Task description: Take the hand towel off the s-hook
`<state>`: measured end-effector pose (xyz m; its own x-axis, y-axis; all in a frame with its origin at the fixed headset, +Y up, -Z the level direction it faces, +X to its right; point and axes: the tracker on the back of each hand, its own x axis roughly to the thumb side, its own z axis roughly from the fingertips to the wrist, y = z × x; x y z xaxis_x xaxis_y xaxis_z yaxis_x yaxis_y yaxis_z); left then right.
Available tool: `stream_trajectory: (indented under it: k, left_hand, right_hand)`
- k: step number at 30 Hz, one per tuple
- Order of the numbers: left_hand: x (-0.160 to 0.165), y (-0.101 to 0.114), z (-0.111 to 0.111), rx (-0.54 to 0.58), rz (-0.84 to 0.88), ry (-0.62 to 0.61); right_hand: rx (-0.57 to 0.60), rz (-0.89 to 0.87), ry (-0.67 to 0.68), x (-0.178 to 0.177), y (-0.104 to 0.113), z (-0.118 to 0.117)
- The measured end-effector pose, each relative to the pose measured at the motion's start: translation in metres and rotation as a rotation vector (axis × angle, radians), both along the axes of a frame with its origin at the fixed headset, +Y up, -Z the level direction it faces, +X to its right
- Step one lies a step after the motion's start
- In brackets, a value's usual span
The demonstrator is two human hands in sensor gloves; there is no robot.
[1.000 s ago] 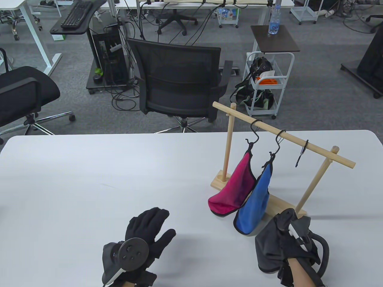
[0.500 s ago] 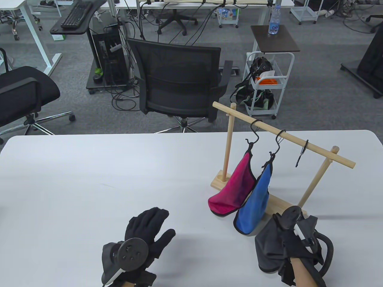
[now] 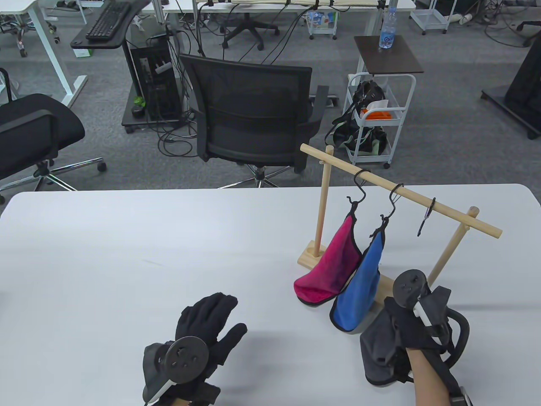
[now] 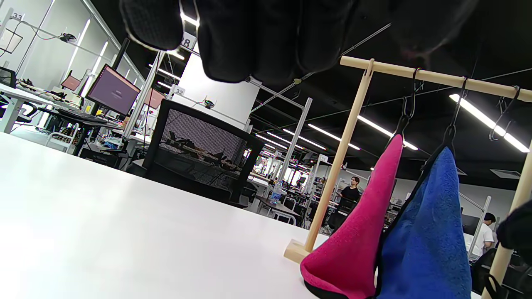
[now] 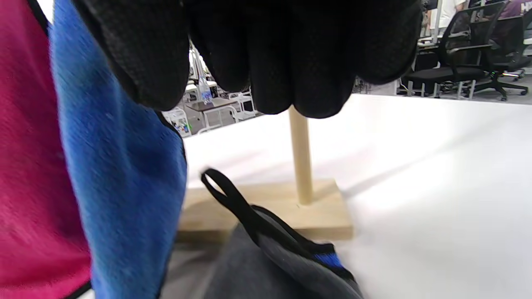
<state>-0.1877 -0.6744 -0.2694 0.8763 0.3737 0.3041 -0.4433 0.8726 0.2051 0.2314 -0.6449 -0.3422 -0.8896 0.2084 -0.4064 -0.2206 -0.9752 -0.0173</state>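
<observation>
table [image 3: 127,253]: white, smooth, matte; wide flat top
rack [image 3: 401,192]: pale wood dowel rail on two posts, flat base; stands on table's right side
pink towel [image 3: 334,262]: soft terry, dark trim; hangs from a hook by corner loop, bottom rests on the table
blue towel [image 3: 359,292]: same fabric, hangs from next hook, just beside the pink one; bottom touches table
grey towel [image 3: 378,351]: already off, lies crumpled on the table near rack base; black loop [image 5: 226,193] sticks up
hooks [image 3: 361,186]: thin black metal S-shapes; third one [image 3: 427,216] bare
handling: towels look light, limp, not slippery; best hold probably the loop or cloth just under the hook, lift up and off
left hand [image 3: 198,338]: flat on table, fingers spread, holds nothing
right hand [image 3: 416,317]: over grey towel, near blue towel; fingers [image 5: 291,62] curled down; grip on anything can't tell
</observation>
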Motion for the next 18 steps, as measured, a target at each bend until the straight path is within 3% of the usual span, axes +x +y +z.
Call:
stream_trajectory:
  k: [8,18]
  left_hand:
    - [-0.001,0.0,0.0,0.002,0.001,0.002]
    - [-0.003,0.002,0.0,0.006,0.004,0.017]
  right_hand:
    - [0.116,-0.019,0.024,-0.016,0.036,-0.01]
    - [0.204,-0.074,0.02,-0.025,0.045,-0.029]
